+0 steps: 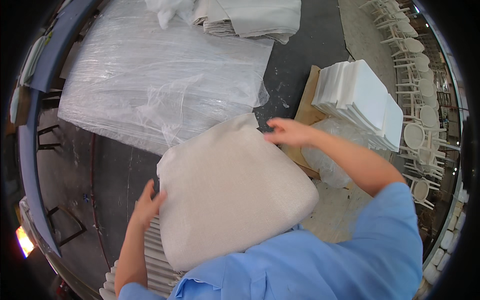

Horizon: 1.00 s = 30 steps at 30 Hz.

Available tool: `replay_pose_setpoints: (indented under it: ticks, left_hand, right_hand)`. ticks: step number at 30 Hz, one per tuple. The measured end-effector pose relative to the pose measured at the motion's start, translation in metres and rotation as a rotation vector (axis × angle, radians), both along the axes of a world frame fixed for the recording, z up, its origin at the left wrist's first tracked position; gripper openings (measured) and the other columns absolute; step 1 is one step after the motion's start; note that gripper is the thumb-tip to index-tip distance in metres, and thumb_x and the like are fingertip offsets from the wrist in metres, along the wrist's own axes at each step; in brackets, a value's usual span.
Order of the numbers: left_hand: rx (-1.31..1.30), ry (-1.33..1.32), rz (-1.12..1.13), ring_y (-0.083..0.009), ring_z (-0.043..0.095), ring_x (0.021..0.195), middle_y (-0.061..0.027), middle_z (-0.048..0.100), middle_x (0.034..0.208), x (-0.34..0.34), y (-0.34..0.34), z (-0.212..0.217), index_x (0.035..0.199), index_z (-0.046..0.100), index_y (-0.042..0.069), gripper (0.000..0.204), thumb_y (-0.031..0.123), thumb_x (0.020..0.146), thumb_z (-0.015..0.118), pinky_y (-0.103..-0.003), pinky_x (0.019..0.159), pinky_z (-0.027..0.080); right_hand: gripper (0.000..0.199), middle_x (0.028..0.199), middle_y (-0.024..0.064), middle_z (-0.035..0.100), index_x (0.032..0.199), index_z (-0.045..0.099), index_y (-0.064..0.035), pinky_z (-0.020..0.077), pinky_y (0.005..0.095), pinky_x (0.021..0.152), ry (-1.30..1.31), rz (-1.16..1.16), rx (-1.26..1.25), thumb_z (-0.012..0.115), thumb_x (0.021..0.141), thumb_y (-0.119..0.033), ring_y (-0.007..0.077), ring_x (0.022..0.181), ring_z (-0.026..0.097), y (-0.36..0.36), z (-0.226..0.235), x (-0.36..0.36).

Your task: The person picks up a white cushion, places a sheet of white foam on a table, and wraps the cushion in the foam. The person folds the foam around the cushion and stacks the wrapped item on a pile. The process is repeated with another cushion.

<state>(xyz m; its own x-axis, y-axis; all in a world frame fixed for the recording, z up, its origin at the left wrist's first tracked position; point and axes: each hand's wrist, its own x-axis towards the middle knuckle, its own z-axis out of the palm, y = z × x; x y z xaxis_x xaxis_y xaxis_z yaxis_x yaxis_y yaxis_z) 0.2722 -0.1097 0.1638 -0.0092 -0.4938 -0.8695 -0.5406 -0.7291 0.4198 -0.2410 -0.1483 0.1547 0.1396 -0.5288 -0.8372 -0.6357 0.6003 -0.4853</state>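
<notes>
A beige fabric-covered cushion (232, 192) lies right in front of my body, its near edge close to my blue shirt. At its left side is my left hand (148, 204), thumb and fingers apart, at or very near the fabric edge. My right hand (287, 132) is beside the far right corner, fingers loosely bent and spread, holding nothing visible. Toward that far corner the fabric cover narrows to a loose flap (245, 122). The cushion's underside is hidden.
A plastic-wrapped flat load (165, 75) lies beyond the cushion, with folded beige fabric (265, 17) at its far side. To the right are stacked white slabs (357, 95) and a clear plastic bag (335, 155). White chair frames (425, 90) line the far right.
</notes>
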Motion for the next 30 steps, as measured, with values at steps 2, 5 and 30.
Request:
replay_pose_setpoints:
  ticks: [2, 5, 30]
  left_hand:
    - [0.148, 0.083, 0.09, -0.0339, 0.044, 0.142, -0.0267, 0.043, 0.154, -0.017, 0.048, 0.045, 0.163, 0.016, 0.003, 0.096, 0.032, 0.093, 0.075, -0.044, 0.111, 0.043]
    - [0.136, 0.146, 0.229, -0.0292, 0.056, 0.13, -0.0218, 0.05, 0.148, -0.024, 0.059, 0.05, 0.161, 0.02, 0.002, 0.096, 0.027, 0.09, 0.078, -0.043, 0.103, 0.051]
    - [0.216, -0.171, 0.197, -0.0351, 0.07, 0.113, -0.0277, 0.067, 0.127, -0.01, -0.03, -0.159, 0.131, 0.058, -0.016, 0.083, 0.05, 0.086, 0.076, -0.043, 0.095, 0.055]
  right_hand:
    - [0.104, 0.153, 0.0239, 0.043, 0.162, 0.02, -0.0057, 0.0482, 0.0449, 0.107, -0.12, -0.211, 0.355, 0.076, 0.088, -0.054, 0.0341, 0.136, 0.051, 0.048, 0.065, 0.011]
    - [0.106, 0.155, 0.0216, 0.042, 0.161, 0.018, -0.0032, 0.0475, 0.0442, 0.108, -0.055, -0.14, 0.281, 0.083, 0.086, -0.039, 0.032, 0.136, 0.05, 0.074, 0.064, 0.037]
    - [0.087, 0.131, 0.0285, 0.065, 0.128, 0.064, 0.0119, 0.0511, 0.0426, 0.099, 0.426, 0.003, 0.126, 0.07, 0.084, -0.064, 0.0375, 0.119, 0.066, -0.022, -0.14, 0.082]
